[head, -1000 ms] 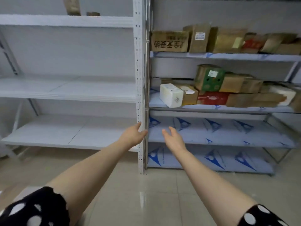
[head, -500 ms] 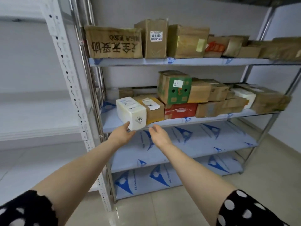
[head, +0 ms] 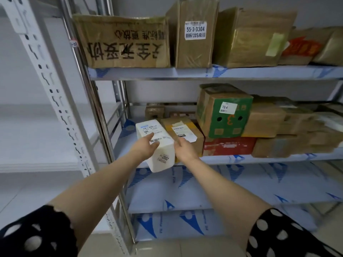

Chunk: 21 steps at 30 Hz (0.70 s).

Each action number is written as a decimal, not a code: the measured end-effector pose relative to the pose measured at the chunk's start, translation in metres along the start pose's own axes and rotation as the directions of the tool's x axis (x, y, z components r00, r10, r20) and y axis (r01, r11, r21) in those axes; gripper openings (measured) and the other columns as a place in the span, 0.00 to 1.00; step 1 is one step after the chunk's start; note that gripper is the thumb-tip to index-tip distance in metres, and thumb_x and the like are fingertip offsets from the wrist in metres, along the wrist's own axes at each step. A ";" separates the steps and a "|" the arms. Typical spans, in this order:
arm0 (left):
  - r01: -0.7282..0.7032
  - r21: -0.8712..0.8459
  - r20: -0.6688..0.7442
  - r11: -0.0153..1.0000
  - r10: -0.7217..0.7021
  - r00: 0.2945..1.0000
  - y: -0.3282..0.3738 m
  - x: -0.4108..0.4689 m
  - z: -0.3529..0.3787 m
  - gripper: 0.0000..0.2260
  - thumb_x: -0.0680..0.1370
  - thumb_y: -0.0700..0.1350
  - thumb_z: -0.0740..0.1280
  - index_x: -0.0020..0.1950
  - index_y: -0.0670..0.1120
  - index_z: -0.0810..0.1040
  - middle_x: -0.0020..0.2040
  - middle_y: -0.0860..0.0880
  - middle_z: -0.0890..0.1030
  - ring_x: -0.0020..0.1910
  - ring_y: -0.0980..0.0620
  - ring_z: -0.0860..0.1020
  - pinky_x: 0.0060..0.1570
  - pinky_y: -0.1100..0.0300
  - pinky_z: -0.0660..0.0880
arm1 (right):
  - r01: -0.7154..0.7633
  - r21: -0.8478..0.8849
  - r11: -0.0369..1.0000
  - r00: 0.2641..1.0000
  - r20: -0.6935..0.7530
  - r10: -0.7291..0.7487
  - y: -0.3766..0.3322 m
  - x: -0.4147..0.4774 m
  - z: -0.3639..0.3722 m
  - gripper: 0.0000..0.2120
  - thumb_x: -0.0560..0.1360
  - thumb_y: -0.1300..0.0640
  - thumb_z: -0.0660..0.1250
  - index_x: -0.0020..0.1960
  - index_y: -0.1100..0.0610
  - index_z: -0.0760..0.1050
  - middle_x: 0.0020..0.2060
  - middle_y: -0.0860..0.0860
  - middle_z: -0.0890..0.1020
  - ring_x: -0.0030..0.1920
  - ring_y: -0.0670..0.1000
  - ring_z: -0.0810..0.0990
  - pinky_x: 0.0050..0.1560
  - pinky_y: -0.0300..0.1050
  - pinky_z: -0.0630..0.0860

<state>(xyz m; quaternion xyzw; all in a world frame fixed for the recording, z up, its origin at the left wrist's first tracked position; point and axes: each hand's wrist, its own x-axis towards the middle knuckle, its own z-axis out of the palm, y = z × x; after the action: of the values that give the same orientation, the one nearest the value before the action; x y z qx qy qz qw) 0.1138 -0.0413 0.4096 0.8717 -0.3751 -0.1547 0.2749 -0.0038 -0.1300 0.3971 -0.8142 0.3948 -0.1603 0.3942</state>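
Observation:
A white box (head: 163, 156) with printed labels and the number 2002 stands at the left end of the middle shelf (head: 259, 157) of a steel rack. It is tilted and its lower corner overhangs the shelf's front edge. My left hand (head: 144, 147) grips its upper left side, fingers on the top label and thumb on the front. My right hand (head: 185, 149) holds its right side, fingers slipped between it and a brown labelled box (head: 187, 132).
A green box (head: 228, 115) sits on a red box (head: 228, 145), with more brown cartons to the right. The upper shelf carries large cartons (head: 126, 41). The lower shelf (head: 222, 182) is bare film-covered board. A white rack upright (head: 46, 76) stands at the left.
I have come closer to the steel rack. Both hands rose from below the shelf edge and took hold of the white box, which now tilts forward over the edge.

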 end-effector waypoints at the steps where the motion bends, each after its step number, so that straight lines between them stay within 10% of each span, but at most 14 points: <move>1: 0.022 0.000 -0.008 1.000 -0.022 1.000 0.004 0.008 0.000 0.26 0.82 0.51 0.59 0.78 0.46 0.57 0.76 0.43 0.62 0.72 0.43 0.64 0.66 0.55 0.63 | 0.011 -0.029 1.000 1.000 0.012 -0.011 0.002 0.011 -0.003 0.19 0.83 0.54 0.51 0.70 0.60 0.66 0.67 0.59 0.72 0.64 0.59 0.72 0.64 0.51 0.70; 15: 0.395 -0.504 0.026 0.768 -0.443 0.896 0.004 0.051 0.026 0.13 0.76 0.41 0.69 0.57 0.41 0.70 0.55 0.43 0.76 0.59 0.43 0.76 0.58 0.50 0.75 | 0.046 -0.155 0.987 0.992 0.123 -0.027 0.013 0.097 0.013 0.18 0.81 0.50 0.56 0.58 0.63 0.74 0.57 0.60 0.78 0.57 0.60 0.76 0.53 0.48 0.72; 21: 0.416 -0.590 0.074 0.692 -0.466 0.881 -0.031 0.038 0.022 0.26 0.70 0.40 0.76 0.62 0.36 0.69 0.59 0.41 0.78 0.55 0.42 0.79 0.57 0.45 0.77 | -0.010 -0.044 0.999 0.997 0.080 0.013 0.009 0.089 0.030 0.16 0.80 0.51 0.59 0.54 0.63 0.79 0.53 0.58 0.81 0.54 0.59 0.78 0.51 0.48 0.73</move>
<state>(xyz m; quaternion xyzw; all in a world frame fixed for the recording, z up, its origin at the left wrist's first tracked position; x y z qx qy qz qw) 0.1470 -0.0594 0.3712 0.8120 -0.0762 -0.2889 0.5014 0.0659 -0.1864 0.3663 -0.8262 0.3867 -0.1165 0.3927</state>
